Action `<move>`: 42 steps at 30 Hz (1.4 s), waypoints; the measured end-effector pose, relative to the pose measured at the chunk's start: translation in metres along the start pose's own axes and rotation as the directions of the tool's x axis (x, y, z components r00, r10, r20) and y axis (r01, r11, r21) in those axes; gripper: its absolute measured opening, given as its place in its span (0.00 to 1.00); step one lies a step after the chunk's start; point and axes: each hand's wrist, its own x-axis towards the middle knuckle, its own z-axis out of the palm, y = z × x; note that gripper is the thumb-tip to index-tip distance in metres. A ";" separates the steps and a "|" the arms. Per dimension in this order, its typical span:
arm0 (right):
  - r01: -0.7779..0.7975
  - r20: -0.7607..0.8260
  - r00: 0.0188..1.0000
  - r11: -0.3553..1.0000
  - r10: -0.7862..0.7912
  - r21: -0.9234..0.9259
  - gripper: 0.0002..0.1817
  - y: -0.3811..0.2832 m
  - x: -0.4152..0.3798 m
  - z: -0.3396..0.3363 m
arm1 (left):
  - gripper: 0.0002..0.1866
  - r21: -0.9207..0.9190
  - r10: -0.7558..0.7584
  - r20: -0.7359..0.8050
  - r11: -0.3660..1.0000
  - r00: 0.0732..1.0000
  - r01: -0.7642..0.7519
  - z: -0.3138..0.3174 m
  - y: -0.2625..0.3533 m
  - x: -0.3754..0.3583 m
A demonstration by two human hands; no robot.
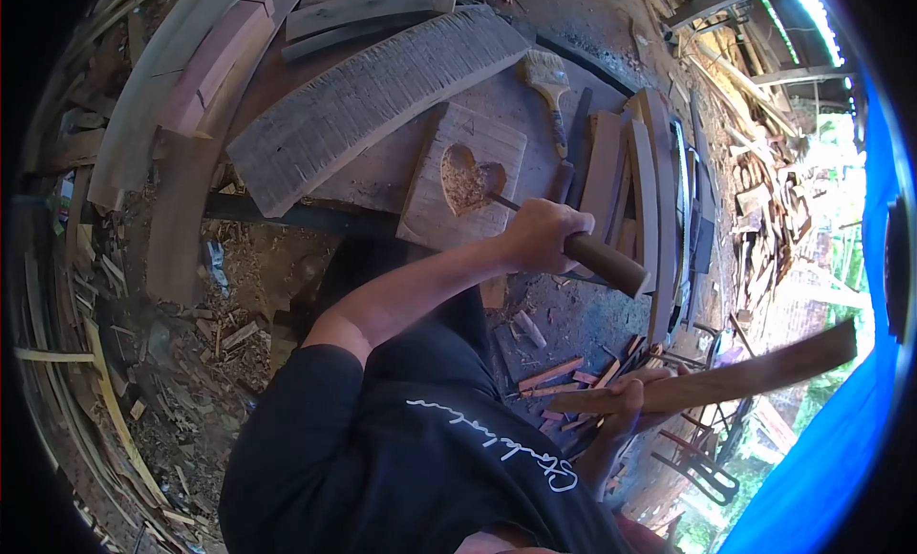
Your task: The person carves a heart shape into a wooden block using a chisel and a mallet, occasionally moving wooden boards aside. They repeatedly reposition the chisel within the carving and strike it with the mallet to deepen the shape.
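A pale wooden block lies on the workbench, its rough-cut heart-shaped hollow littered with chips. The left hand is wrapped around a wood-handled chisel, blade reaching into the hollow; the right hand grips a wooden club. White script on the black shirt is hard to read.

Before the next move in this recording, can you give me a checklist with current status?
1. Left hand gripping the chisel: ok, fingers wrapped around it.
2. Chisel tip directed into the heart-shaped recess: ok; firm contact with its floor: cannot tell.
3. Right hand holding the wooden bat: ok, apart from the chisel handle.
4. Board secured: cannot tell; no clamp shows on it.
5. Recess free of wood chips: not ok, chips lie inside.
6. Paintbrush off the board: ok.
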 end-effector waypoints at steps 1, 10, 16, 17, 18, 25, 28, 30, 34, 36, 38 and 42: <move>-0.004 0.003 1.000 1.000 0.004 0.001 0.43 0.003 -0.004 0.000 | 0.12 0.002 -0.005 0.001 1.000 1.000 0.005 0.000 0.002 0.000; -0.124 0.033 0.992 0.992 0.125 -0.015 0.42 0.008 -0.015 -0.003 | 0.13 -0.004 -0.051 0.008 0.999 0.999 0.051 0.006 0.002 -0.002; 0.071 0.129 0.990 0.994 -0.061 -0.081 0.42 0.001 0.001 -0.009 | 0.13 -0.045 -0.102 -0.029 0.994 0.994 0.101 -0.003 0.002 0.006; 0.111 0.095 0.989 0.991 -0.118 0.070 0.40 0.000 0.002 -0.007 | 0.13 -0.067 -0.110 -0.035 0.992 0.993 0.107 -0.005 0.002 0.007; 0.154 0.052 0.984 0.964 -0.169 0.219 0.38 -0.001 0.001 -0.005 | 0.13 -0.090 -0.117 -0.040 0.990 0.992 0.113 -0.006 0.002 0.008; -0.274 0.185 0.924 0.917 0.335 -0.291 0.34 0.012 -0.004 -0.015 | 0.14 -0.083 -0.162 -0.048 0.984 0.986 0.157 -0.007 0.000 0.009; -0.128 0.066 0.990 0.986 0.122 0.110 0.33 -0.007 0.000 0.002 | 0.14 -0.071 -0.134 -0.033 0.989 0.990 0.131 -0.004 0.002 0.005; 0.047 -0.009 0.999 0.929 -0.047 0.367 0.33 0.010 -0.004 -0.002 | 0.14 -0.070 -0.135 -0.032 0.989 0.990 0.132 -0.004 0.002 0.005; 0.017 0.322 0.941 0.938 0.102 -0.347 0.34 0.048 -0.026 -0.010 | 0.13 -0.042 -0.165 -0.036 0.986 0.986 0.163 -0.008 -0.006 0.008; -0.232 0.304 0.902 0.939 0.306 -0.255 0.34 0.030 -0.019 -0.006 | 0.13 -0.036 -0.126 -0.035 0.992 0.991 0.125 -0.007 -0.008 0.003; -0.081 0.049 0.996 0.989 0.076 0.120 0.34 0.011 -0.006 -0.002 | 0.12 -0.043 -0.145 -0.006 0.989 0.989 0.145 -0.004 -0.008 -0.001; 0.018 0.130 0.991 0.977 0.010 -0.213 0.35 0.064 -0.027 -0.009 | 0.12 -0.013 -0.130 0.017 0.991 0.991 0.130 -0.003 -0.005 0.001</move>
